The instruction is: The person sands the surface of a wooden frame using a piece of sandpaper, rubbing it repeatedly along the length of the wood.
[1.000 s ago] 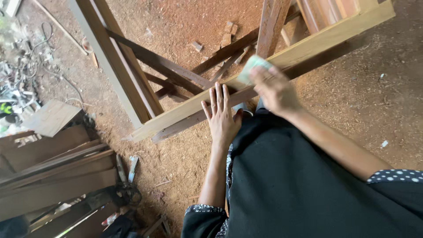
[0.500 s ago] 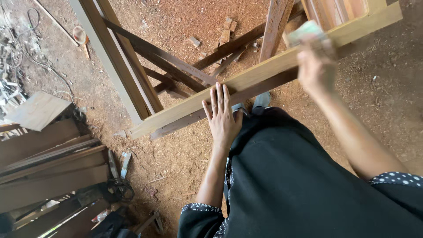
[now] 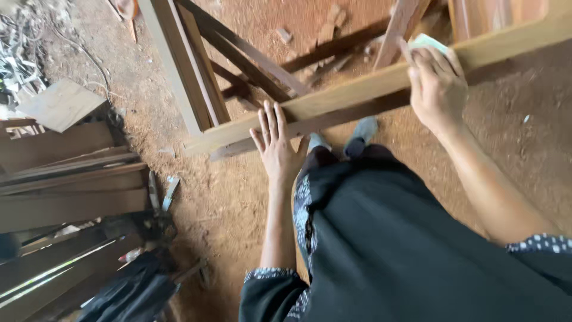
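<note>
Sanding a long pale wooden rail [image 3: 357,98] with both hands on it.

The right hand [image 3: 438,83] presses a small pale green sanding pad [image 3: 426,43] onto the top of the rail, fingers curled together over the pad. The left hand [image 3: 277,146] lies flat against the rail's near side, fingers spread apart and holding nothing. The rail runs slantwise above the reddish sawdust-covered floor [image 3: 238,197], joined at its left end to an upright wooden frame [image 3: 185,65]. Dark stacked planks [image 3: 65,179] lie at the left.
</note>
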